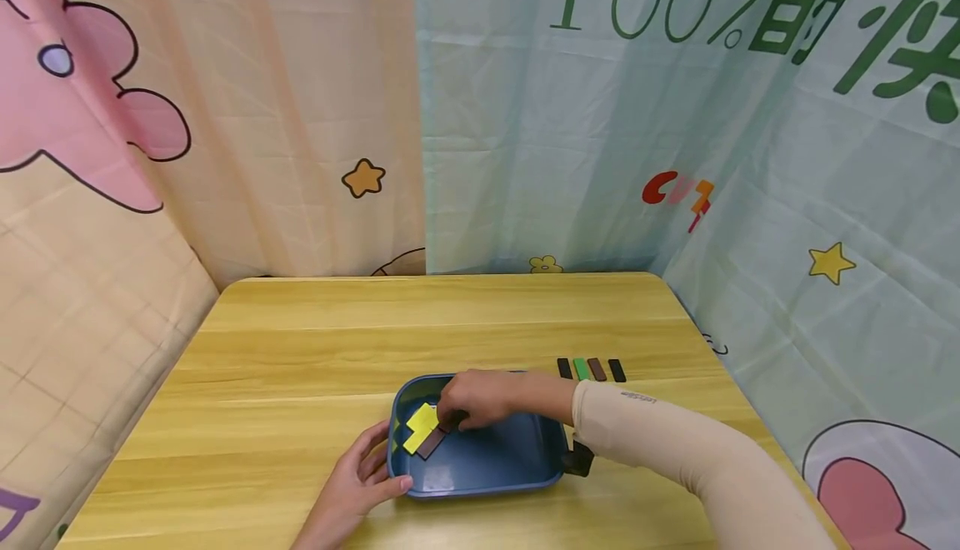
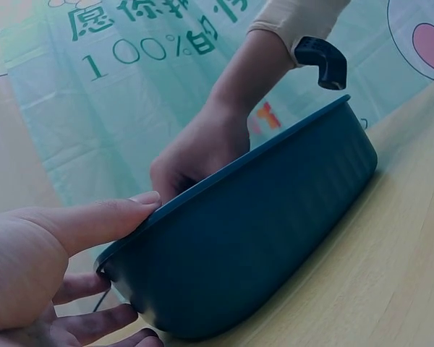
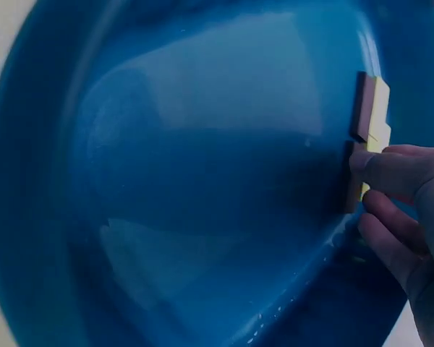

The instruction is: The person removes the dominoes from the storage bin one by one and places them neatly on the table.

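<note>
A blue plastic basin [image 1: 502, 460] sits on the table. My left hand [image 1: 352, 482] holds its left end, thumb on the rim [image 2: 202, 189] and fingers against the outer wall. Inside, at the left end, yellow flat blocks [image 1: 422, 419] lie together, with a brown block [image 1: 431, 444] alongside them. My right hand [image 1: 480, 398] reaches over the far side into the basin. In the right wrist view, its thumb and fingers pinch a second brown block [image 3: 351, 194], in line with the first brown block [image 3: 363, 108] and against the yellow ones. The fingertips are partly hidden in the head view.
On the wooden table [image 1: 300, 350], several flat blocks [image 1: 596, 369], black, green and brown, stand in a row behind the basin on the right. A black camera mount [image 1: 578, 459] hangs under the right wrist. Printed curtains [image 1: 525, 158] enclose the table.
</note>
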`<state>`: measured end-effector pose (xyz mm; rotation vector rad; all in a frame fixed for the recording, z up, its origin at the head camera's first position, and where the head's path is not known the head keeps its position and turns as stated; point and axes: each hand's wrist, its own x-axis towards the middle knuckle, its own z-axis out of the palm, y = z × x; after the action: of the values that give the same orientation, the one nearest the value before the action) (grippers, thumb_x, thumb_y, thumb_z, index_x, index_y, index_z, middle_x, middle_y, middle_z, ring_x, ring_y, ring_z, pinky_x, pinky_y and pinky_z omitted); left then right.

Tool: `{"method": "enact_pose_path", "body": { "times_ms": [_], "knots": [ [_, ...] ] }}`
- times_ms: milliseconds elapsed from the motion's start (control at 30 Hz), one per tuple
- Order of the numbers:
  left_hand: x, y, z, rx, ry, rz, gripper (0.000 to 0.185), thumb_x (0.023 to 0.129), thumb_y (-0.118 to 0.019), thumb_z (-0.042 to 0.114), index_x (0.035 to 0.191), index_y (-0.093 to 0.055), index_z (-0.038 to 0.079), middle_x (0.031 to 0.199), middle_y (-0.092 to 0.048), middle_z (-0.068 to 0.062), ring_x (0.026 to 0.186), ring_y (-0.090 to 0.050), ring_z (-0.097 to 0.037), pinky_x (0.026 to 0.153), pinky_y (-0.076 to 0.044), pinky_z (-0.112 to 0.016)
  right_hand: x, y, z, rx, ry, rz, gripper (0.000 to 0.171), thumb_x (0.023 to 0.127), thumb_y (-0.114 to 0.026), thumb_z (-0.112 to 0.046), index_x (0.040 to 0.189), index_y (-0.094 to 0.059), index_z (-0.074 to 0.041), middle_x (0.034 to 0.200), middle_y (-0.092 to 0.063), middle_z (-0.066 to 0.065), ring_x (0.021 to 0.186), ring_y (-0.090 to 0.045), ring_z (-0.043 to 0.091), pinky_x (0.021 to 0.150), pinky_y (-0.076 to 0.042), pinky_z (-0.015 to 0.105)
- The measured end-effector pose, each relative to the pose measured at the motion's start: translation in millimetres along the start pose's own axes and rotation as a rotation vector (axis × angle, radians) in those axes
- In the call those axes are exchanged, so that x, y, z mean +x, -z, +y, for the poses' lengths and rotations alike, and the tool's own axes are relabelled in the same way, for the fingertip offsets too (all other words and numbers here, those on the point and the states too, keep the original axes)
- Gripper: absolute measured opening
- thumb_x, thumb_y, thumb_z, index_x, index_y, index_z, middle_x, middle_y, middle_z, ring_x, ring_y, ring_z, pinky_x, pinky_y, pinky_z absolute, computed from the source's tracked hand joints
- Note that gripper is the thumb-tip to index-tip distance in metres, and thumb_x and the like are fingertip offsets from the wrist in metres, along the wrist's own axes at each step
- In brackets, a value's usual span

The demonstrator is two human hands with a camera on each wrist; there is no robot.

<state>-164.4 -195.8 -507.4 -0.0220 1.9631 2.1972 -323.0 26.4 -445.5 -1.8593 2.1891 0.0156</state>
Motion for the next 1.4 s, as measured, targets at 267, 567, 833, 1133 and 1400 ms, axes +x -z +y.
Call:
{"method": "enact_pose_path", "body": {
  "times_ms": [267, 567, 833, 1133, 1400],
  "knots": [
    [-1.0, -3.3, 2.2, 0.026, 0.016, 0.016, 0.086, 0.087, -0.084, 0.004, 0.155, -0.033, -0.005, 0.157, -0.035, -0.03, 0.142, -0.04, -0.046, 0.103, -0.051, -0.034, 4, -10, 1, -0.151, 0.054, 0.007, 0.02, 0.09, -0.079, -0.005, 0.105, -0.078, -0.019, 0.099, -0.067, -0.008, 0.09, -0.059, 0.001, 0.079, -0.049, 0.012],
    [-1.9, -4.7, 2.9, 0.024, 0.027, 0.018, 0.087, 0.086, -0.084, 0.004, 0.155, -0.032, -0.005, 0.158, -0.035, -0.031, 0.142, -0.04, -0.046, 0.103, -0.051, -0.034, 10, -14, 2, -0.24, 0.051, -0.003, 0.013, 0.097, -0.075, -0.012, 0.104, -0.08, -0.022, 0.099, -0.07, -0.012, 0.089, -0.061, 0.0, 0.081, -0.052, 0.014],
    [-1.3, -3.9, 1.5, 0.024, 0.041, 0.024, 0.087, 0.086, -0.084, 0.004, 0.156, -0.033, -0.003, 0.158, -0.035, -0.03, 0.142, -0.041, -0.045, 0.103, -0.051, -0.035, 11, -11, -1, -0.277, 0.052, -0.017, 0.016, 0.098, -0.069, -0.01, 0.107, -0.079, -0.019, 0.094, -0.072, -0.009, 0.082, -0.062, 0.004, 0.071, -0.053, 0.019],
    [-1.6, -3.1, 3.2, 0.033, 0.063, 0.034, 0.086, 0.087, -0.084, 0.006, 0.156, -0.034, -0.001, 0.158, -0.036, -0.028, 0.141, -0.042, -0.044, 0.103, -0.051, -0.036, 11, -4, 1, -0.177, 0.068, -0.011, 0.015, 0.092, -0.071, -0.006, 0.1, -0.076, -0.017, 0.088, -0.067, -0.008, 0.074, -0.056, 0.005, 0.064, -0.05, 0.019],
    [-1.6, -3.3, 3.4, 0.015, 0.043, 0.027, 0.086, 0.086, -0.083, 0.003, 0.156, -0.033, -0.003, 0.157, -0.036, -0.029, 0.141, -0.042, -0.045, 0.102, -0.052, -0.034, 0, 3, 4, 0.034, 0.046, 0.035, 0.012, 0.09, -0.073, -0.007, 0.101, -0.076, -0.012, 0.082, -0.063, -0.01, 0.07, -0.051, 0.001, 0.066, -0.043, 0.011]
  ]
}}
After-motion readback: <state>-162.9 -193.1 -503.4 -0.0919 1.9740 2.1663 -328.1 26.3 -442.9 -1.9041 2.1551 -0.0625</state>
